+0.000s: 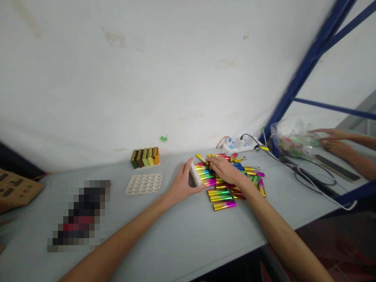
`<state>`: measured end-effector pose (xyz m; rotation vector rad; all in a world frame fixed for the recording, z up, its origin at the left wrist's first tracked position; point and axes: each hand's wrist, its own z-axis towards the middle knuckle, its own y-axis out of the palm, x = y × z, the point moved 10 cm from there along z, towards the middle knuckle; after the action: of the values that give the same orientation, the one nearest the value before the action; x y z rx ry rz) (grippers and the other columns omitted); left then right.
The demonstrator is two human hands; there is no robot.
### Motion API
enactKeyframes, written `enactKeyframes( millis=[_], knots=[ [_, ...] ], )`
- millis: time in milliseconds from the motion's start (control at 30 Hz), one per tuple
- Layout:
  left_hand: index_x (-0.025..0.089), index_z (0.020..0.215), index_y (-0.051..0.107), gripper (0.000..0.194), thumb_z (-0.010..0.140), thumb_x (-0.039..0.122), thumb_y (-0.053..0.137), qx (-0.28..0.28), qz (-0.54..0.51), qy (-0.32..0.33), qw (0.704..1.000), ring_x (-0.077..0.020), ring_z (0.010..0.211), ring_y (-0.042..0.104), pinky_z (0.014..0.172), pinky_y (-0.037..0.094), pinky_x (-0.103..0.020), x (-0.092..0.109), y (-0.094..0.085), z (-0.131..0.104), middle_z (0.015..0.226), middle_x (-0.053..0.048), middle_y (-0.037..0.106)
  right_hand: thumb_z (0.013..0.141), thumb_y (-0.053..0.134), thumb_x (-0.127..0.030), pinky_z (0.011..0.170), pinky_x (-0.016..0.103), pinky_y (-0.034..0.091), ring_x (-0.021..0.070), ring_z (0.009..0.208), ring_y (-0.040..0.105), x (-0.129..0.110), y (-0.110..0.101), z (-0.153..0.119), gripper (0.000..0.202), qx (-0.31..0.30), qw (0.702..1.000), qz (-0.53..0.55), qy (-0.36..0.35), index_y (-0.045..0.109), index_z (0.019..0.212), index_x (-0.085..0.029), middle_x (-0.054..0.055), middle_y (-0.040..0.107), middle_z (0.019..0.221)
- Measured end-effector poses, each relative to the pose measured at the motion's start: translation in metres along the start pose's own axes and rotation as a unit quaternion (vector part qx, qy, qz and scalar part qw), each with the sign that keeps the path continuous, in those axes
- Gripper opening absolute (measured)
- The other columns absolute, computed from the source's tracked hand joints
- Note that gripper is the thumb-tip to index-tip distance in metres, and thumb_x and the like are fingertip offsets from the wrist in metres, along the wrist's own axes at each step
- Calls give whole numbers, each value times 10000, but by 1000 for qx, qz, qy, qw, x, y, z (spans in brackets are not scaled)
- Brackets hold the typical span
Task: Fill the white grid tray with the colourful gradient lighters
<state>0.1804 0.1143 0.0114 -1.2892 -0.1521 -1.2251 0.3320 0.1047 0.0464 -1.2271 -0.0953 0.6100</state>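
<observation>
A white tray [195,174] is tilted up on its edge, with my left hand [182,183] gripping it between thumb and fingers. Several shiny lighter-like cases [202,176], gold fading into green, blue or pink, stick out of its right face. My right hand [225,169] is closed over the tops of these cases, fingers bent down; its fingertips are partly hidden. Around and below it spreads a loose pile of the same metallic cases [224,205]. To the left, a second white tray [143,184] with rows of round hollows lies flat.
Behind that tray stands a block of upright gold and green cases [145,157]. A power strip [239,144] with cables sits by the wall. At right are a blue metal frame [305,66], a clear plastic bag [293,137] and another person's hands [335,143]. A cardboard box [19,190] lies far left.
</observation>
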Motion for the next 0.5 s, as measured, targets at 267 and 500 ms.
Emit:
enactKeyframes(
  millis=[267, 500],
  knots=[
    [256, 1639, 112, 1150, 770, 471, 834, 3, 3, 16, 1000, -328, 1453, 423, 1226, 338, -484, 5, 0, 1, 1534, -152, 421, 1088, 344, -298, 1188, 500, 386, 266, 1349, 558, -45, 28, 12, 428, -17, 998, -26, -51, 618, 1390, -169, 138, 633, 1430],
    [260, 1642, 117, 1162, 765, 505, 839, -7, 13, 0, 1000, -349, 1458, 416, 1220, 332, -521, 4, -1, 1, 1558, -161, 417, 1097, 358, -374, 1208, 542, 370, 267, 1395, 534, -19, 17, 2, 463, -10, 997, 23, -68, 602, 1440, -182, 150, 607, 1472]
  ],
)
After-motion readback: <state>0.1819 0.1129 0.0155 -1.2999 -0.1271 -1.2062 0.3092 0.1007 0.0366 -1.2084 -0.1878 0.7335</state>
